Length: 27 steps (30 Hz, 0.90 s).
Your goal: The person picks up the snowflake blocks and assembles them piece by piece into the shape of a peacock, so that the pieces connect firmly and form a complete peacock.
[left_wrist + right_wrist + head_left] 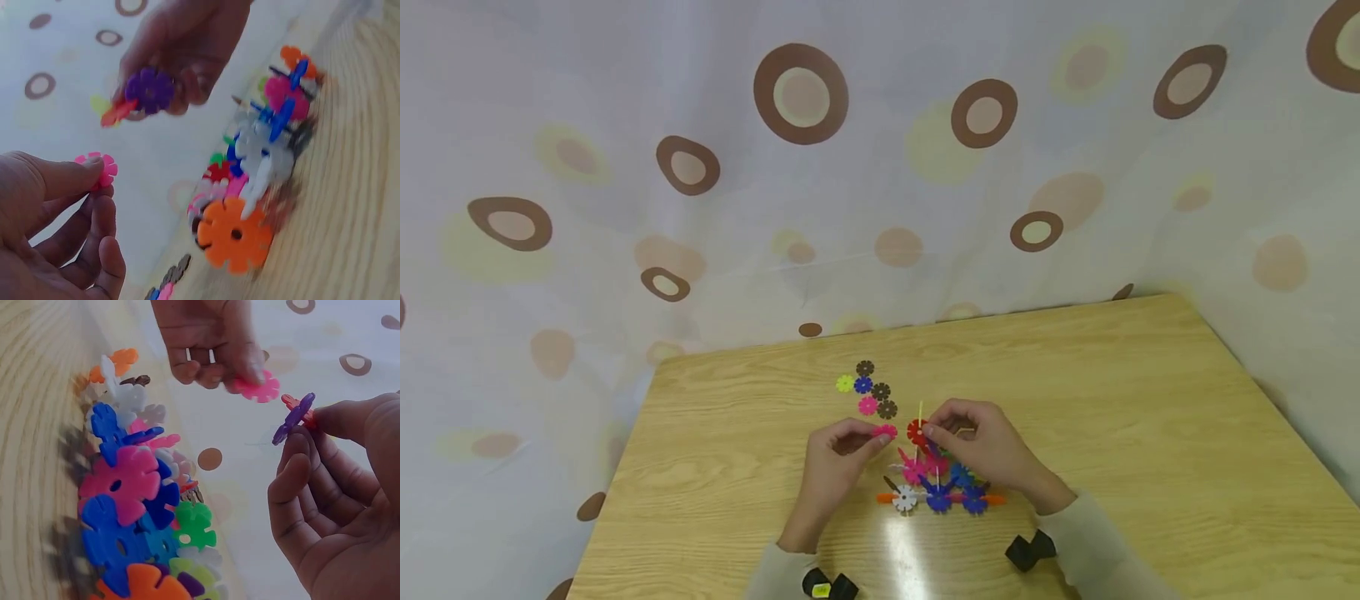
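My left hand (831,471) pinches a pink snowflake disc (109,170) between thumb and fingertips. The right hand (992,446) holds a small joined piece: a red snowflake disc (915,432) slotted with a purple disc (150,91) and a yellow one (99,104). A short gap separates the pink disc from this piece. Below both hands, a construction of many slotted discs (938,498) stands on the table, with orange, white, blue, pink and green ones. In the right wrist view, a large pink disc (134,484) shows in its side.
Several loose discs lie beyond the left hand, among them a yellow one (846,383), a blue one (862,385) and a brown one (865,367). The wooden table (722,467) meets a patterned cloth backdrop (850,192) behind. Black devices (1021,552) sit at the wrists.
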Each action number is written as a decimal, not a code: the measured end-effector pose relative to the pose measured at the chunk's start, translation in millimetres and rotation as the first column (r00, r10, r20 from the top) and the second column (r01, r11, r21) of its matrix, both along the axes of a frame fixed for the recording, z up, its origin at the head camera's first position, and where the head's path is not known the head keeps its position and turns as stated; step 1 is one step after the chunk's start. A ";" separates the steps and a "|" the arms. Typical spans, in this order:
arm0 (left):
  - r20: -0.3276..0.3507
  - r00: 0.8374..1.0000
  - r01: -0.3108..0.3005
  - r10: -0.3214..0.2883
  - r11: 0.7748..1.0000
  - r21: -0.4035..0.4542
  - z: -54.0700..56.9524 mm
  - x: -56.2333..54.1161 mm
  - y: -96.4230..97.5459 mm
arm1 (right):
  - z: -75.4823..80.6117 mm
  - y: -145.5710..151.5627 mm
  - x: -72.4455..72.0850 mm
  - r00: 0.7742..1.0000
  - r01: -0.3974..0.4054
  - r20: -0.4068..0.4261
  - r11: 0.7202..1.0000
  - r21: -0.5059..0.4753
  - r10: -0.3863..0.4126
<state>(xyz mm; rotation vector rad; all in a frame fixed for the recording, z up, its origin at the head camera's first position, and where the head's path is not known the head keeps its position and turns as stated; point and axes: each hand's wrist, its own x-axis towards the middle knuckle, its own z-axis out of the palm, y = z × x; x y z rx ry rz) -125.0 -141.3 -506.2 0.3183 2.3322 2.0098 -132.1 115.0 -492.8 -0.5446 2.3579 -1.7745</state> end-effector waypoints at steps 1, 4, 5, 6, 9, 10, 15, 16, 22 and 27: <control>-0.018 1.000 0.003 -0.003 1.000 0.002 0.8 2.4 2.2 | 0.0 -1.3 0.3 1.000 0.004 -0.002 1.000 -0.004 -0.004; -0.087 0.996 0.005 -0.005 1.000 0.002 0.1 7.1 7.4 | -0.1 -4.7 1.3 1.000 0.014 -0.003 1.000 -0.011 -0.014; -0.106 0.994 0.001 -0.001 1.000 -0.002 -0.2 8.3 8.9 | -0.2 -5.4 1.7 1.000 0.017 0.000 1.000 -0.013 -0.017; -0.132 0.991 -0.002 0.002 1.000 -0.004 -0.7 9.3 10.1 | 0.0 -6.0 2.1 1.000 0.019 0.001 1.000 -0.013 -0.019; -0.198 0.980 -0.019 0.016 1.000 -0.012 -3.1 10.6 13.0 | 0.2 -6.6 2.8 1.000 0.024 0.002 1.000 -0.004 -0.024; -0.221 0.975 -0.026 0.022 0.999 -0.018 -3.9 10.8 13.9 | 0.1 -6.9 3.0 1.000 0.029 0.001 1.000 0.000 -0.029; -0.321 0.946 -0.059 0.046 0.998 -0.032 -6.8 12.0 18.0 | -0.9 -8.3 3.1 0.999 0.053 -0.003 0.999 -0.004 -0.053; -0.338 0.940 -0.068 0.053 0.997 -0.034 -7.0 12.4 19.0 | -1.2 -8.4 3.0 0.999 0.051 -0.007 0.999 -0.007 -0.052; -0.530 0.846 -0.110 0.059 0.992 -0.066 -8.9 15.8 25.4 | -3.7 -6.8 2.6 1.000 -0.014 -0.010 0.999 -0.049 0.014; -0.632 0.774 -0.106 0.029 0.991 -0.085 -11.6 17.8 30.3 | -4.3 -2.1 2.3 0.997 -0.079 0.008 0.993 -0.087 0.080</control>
